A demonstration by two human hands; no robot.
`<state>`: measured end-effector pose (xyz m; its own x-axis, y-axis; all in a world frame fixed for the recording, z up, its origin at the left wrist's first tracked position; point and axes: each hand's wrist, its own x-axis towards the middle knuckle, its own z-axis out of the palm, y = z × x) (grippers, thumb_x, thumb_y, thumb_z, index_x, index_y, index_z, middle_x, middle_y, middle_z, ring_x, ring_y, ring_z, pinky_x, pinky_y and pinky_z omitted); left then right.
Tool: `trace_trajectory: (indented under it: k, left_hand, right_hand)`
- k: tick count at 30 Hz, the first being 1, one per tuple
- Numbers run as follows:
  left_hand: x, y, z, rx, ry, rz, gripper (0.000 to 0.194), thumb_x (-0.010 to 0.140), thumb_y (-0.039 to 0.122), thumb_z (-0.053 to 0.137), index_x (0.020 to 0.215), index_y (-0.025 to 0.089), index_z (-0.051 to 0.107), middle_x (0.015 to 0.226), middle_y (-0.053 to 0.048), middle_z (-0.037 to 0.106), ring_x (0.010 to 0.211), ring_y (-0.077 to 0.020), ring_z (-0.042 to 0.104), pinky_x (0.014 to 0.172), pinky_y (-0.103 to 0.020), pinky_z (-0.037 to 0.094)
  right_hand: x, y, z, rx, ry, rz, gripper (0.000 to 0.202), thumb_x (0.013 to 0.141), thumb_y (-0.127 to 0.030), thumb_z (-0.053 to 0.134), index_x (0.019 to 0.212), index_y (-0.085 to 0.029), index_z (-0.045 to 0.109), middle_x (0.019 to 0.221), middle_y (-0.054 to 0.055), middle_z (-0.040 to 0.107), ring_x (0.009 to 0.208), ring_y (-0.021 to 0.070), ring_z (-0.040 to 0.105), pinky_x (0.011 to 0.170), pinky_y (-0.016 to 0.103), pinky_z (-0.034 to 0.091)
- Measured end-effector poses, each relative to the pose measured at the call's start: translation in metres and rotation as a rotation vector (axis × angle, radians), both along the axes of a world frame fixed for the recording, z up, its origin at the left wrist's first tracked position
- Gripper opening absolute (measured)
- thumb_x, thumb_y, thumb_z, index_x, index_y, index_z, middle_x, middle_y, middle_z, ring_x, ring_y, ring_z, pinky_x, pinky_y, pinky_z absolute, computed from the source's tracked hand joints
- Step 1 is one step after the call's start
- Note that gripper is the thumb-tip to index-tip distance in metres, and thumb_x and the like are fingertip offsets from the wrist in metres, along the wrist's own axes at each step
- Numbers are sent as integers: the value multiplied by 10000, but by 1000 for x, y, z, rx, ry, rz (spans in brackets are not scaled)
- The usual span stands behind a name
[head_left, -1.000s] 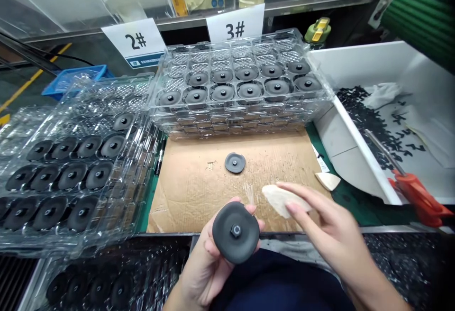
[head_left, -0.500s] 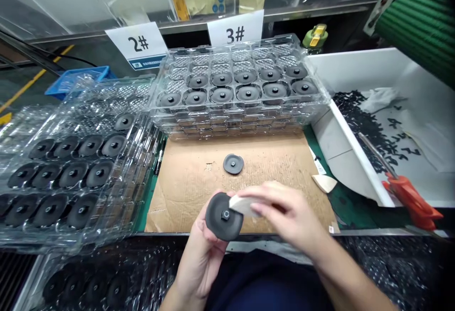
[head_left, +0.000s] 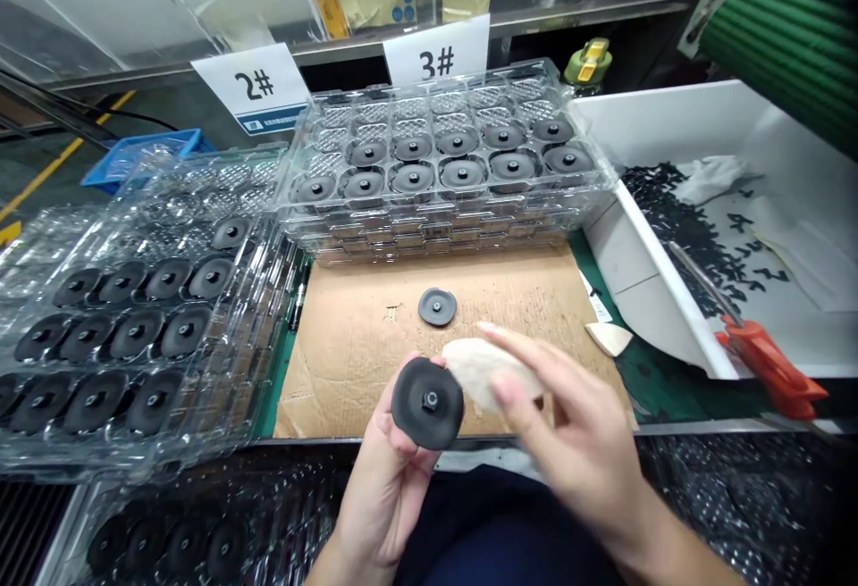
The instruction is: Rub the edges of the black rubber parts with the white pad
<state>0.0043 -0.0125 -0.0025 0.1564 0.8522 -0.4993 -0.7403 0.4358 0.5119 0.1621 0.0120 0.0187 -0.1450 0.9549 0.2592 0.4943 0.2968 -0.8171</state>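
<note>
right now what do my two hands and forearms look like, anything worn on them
Your left hand and right hand are both bare, with no gloves. No sleeve, watch or bracelet shows on either wrist or forearm. The left fingers are partly hidden and the right hand is slightly blurred.

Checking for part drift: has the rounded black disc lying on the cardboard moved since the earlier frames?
No. Rounded black disc keeps its place right of the small mark on the brown cardboard sheet; both shift alike with the camera.
</note>
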Motion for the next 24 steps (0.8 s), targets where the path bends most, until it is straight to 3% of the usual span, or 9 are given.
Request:
trace_trajectory:
  k: [3,6,8,11,15,18,20,22,24]
  left_hand:
    - [-1,0,-1,-19,-48,-51,514,591,339,736,1084,288,603,1123,-23,641,1069,-212,558,940,-292,423]
    - [-2,0,0,1,-25,-36,522,536,327,766,1038,299,626,1074,5,661,994,-207,600,894,-284,456]
    - [1,0,3,21,-5,-29,520,536,329,766,1036,280,630,1053,-7,670,974,-206,607,880,-283,464]
    - [3,1,9,22,-28,-41,482,565,358,746,1023,245,644,1034,-27,676,976,-197,603,875,-266,460]
    - [-6,4,12,3,-87,-72,486,549,352,749,1018,278,647,1068,-9,663,987,-209,602,908,-298,439]
    - [-10,4,8,-11,-117,-143,571,490,367,772,1037,273,635,1077,-19,659,1035,-216,574,951,-304,400]
    - [-10,3,6,-25,-138,-181,564,540,376,752,1074,253,618,1097,-29,651,1110,-227,526,986,-302,360]
    - [-10,1,5,-27,-133,-193,573,580,394,725,1116,242,594,1142,-32,628,1161,-252,484,1001,-321,341]
    - [-12,-1,4,-2,-132,-202,619,568,425,717,1143,246,573,1185,-41,603,1139,-279,502,999,-364,343]
  right_hand:
    - [-18,-4,27,260,37,199,351,800,-96,488,1147,-122,534,942,84,655,777,163,574,723,313,473]
    - [-26,-2,29,156,-1,369,273,800,-66,466,1043,-120,576,809,50,649,710,134,565,664,268,465]
    - [-29,3,27,131,-41,332,272,815,-86,448,1058,-119,564,823,53,639,701,140,550,660,287,449]
    - [-30,7,27,241,-36,258,307,835,-121,426,1124,-87,524,835,86,628,718,170,536,672,330,430]
    - [-16,-2,31,148,-69,412,254,826,-80,449,1049,-129,561,792,49,622,698,139,531,656,271,421]
    - [-5,-3,37,96,-205,300,269,822,-80,443,1047,-131,580,710,33,587,614,133,480,575,266,381]
    - [-4,5,40,192,-247,285,266,855,-129,421,1034,-169,614,626,17,545,581,138,444,548,271,355]
    - [-4,19,38,250,-171,397,279,888,-180,391,1010,-224,639,612,8,536,596,135,456,567,267,370]
    - [-2,31,29,161,-37,426,290,902,-193,373,1041,-249,621,721,12,589,678,130,514,631,261,416]
